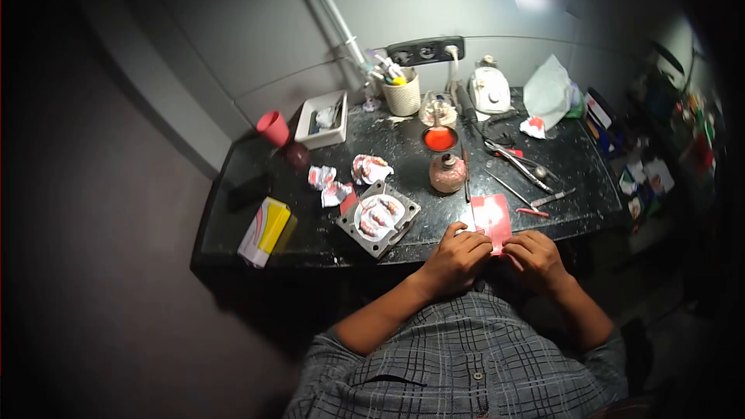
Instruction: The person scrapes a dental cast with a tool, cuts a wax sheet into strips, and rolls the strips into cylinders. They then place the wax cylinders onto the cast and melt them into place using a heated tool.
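A flat pink sheet (492,217) lies at the table's front edge, with a bright glare on it. My left hand (462,254) is closed at the sheet's lower left corner, its fingers bent together. On the lower right side, my right hand (535,257) pinches the pink material at the near edge. The fingertips of both hands are close together. Just left of the sheet is a thin dark-handled tool (467,178). A short pink strip (532,212) lies to the right of the sheet. Behind it stands a pinkish round burner (448,174).
A metal flask (378,219) with dental moulds, white-and-pink casts (372,169) and a yellow box (266,231) are on the left. Farther back are a white tray (321,119), a tool cup (402,96) and a red dish (440,139). Metal tools (518,164) lie right.
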Tool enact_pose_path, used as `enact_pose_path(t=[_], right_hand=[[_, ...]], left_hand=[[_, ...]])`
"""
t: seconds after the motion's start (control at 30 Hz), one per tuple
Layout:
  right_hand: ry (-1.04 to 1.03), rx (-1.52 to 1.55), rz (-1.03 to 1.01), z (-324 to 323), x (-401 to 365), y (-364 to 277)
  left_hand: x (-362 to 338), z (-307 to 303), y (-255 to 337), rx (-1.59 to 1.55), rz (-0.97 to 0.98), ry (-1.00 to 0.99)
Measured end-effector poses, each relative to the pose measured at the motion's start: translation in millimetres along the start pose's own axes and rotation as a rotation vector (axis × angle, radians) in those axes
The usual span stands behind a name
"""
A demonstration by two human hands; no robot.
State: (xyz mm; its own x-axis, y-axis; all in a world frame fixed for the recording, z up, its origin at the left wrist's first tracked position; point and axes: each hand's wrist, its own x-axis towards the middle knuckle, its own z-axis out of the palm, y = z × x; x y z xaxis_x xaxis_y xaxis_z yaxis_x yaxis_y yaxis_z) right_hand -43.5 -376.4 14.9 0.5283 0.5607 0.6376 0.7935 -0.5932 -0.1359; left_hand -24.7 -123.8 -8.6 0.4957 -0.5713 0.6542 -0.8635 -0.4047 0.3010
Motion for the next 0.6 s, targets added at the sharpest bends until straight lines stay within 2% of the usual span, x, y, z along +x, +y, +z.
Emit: enact_pose_path(t=[0.13, 0.23, 0.6], right_hand=[[-0.083, -0.001, -0.063, -4.2, 9.3, 3.2], [-0.114, 0.025, -0.014, -3.4, 15.4, 1.1], [-0.058, 0.034, -0.012, -1.0, 16.1, 1.5]], left_hand=[[-2.4, 7.8, -3.0, -0.029, -0.007, 0.027], [-6.9, 11.4, -9.0, 0.009, 0.014, 0.029], [-8.0, 14.2, -6.6, 0.032, 0.008, 0.016]])
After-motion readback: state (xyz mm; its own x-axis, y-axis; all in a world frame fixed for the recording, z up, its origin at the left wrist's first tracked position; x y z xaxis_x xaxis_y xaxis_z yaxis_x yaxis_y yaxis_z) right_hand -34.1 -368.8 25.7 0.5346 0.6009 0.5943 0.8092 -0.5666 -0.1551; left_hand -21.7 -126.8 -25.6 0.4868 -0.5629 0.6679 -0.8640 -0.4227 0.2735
